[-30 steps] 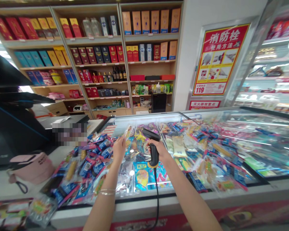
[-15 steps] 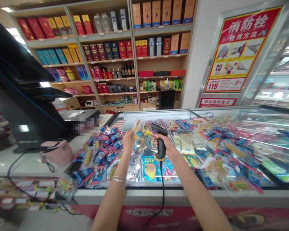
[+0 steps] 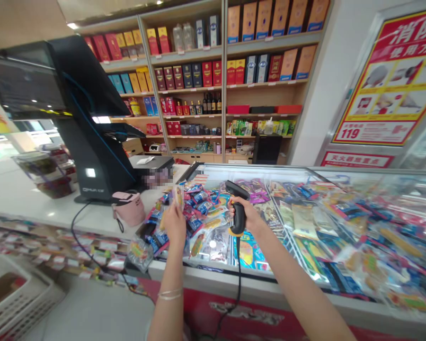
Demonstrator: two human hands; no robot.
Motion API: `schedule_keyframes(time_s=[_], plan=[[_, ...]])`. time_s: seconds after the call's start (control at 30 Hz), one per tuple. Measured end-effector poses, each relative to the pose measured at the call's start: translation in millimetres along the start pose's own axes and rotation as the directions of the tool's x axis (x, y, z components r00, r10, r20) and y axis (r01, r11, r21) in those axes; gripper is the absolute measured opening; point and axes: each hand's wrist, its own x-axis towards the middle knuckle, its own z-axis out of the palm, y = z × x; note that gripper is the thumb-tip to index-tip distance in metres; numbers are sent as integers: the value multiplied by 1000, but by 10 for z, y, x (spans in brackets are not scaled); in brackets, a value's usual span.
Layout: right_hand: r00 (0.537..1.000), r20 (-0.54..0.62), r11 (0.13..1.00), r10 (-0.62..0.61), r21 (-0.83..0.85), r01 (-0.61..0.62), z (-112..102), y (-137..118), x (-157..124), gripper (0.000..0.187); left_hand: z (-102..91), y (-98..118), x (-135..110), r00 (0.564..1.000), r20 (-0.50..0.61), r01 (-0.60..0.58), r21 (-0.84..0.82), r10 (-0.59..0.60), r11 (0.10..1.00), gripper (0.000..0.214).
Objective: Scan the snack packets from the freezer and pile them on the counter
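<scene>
My right hand point(image 3: 246, 214) is wrapped round the handle of a black barcode scanner point(image 3: 238, 217) with orange trim, its cord hanging down over the freezer's front. My left hand point(image 3: 174, 222) pinches a clear-wrapped snack packet point(image 3: 178, 196), held upright above the left pile. Under it lie many blue and pink wrapped packets point(image 3: 200, 196) on the freezer's glass top. Larger clear packets point(image 3: 213, 222) that look like corn on sticks lie between my hands. Another heap of blue and clear packets point(image 3: 369, 251) covers the right side of the glass.
On the counter point(image 3: 102, 222) at left stand a black checkout terminal point(image 3: 99, 161), a pink cup-shaped bag point(image 3: 128, 208) and stacked food tubs point(image 3: 51, 173). A white basket point(image 3: 24, 289) sits low at left. Shelves of boxed bottles point(image 3: 199, 76) line the back wall.
The view has turned left, bringing in more of the counter and the white basket. My left hand has moved left, away from the scanner, with the packet. The scanner stays in my right hand.
</scene>
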Motion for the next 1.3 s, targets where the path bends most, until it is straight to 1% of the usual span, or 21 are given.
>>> schedule_keyframes(time_s=[0.07, 0.13, 0.2, 0.23, 0.3, 0.37, 0.43, 0.5, 0.6, 0.97, 1.2, 1.3], plan=[[999, 16, 998, 43, 46, -44, 36, 115, 52, 13, 31, -71, -78, 998, -57, 16, 56, -13, 998, 47], [997, 13, 992, 81, 92, -82, 47, 230, 107, 12, 47, -88, -130, 988, -152, 45, 107, -29, 993, 48], [994, 4, 985, 112, 128, -111, 33, 345, 159, 10, 50, -90, -154, 972, -230, 75, 118, -46, 990, 53], [992, -3, 982, 130, 140, -128, 19, 398, 182, 9, 49, -94, -159, 968, -248, 77, 111, -47, 991, 55], [986, -25, 976, 166, 147, -160, -14, 494, 219, 9, 49, -113, -162, 970, -240, 54, 90, -31, 994, 56], [980, -41, 972, 192, 142, -185, -43, 565, 235, 10, 57, -139, -164, 981, -196, 25, 70, -11, 997, 51], [979, -42, 971, 201, 144, -193, -61, 610, 232, 11, 73, -164, -165, 987, -162, 11, 54, -2, 998, 47], [980, -37, 970, 194, 158, -186, -68, 632, 219, 13, 95, -184, -167, 986, -168, 11, 43, -3, 999, 45], [982, -33, 967, 185, 182, -176, -74, 639, 205, 14, 128, -207, -170, 981, -193, 9, 46, 0, 999, 43], [986, 6, 966, 164, 202, -162, -117, 652, 221, 10, 182, -261, -173, 978, -209, -18, 53, 29, 998, 37], [981, -3, 966, 193, 176, -189, -122, 657, 239, 13, 161, -215, -185, 980, -199, 3, 95, 16, 995, 39], [983, -7, 970, 182, 166, -178, -102, 640, 230, 14, 140, -189, -187, 984, -179, 15, 110, 5, 994, 41]])
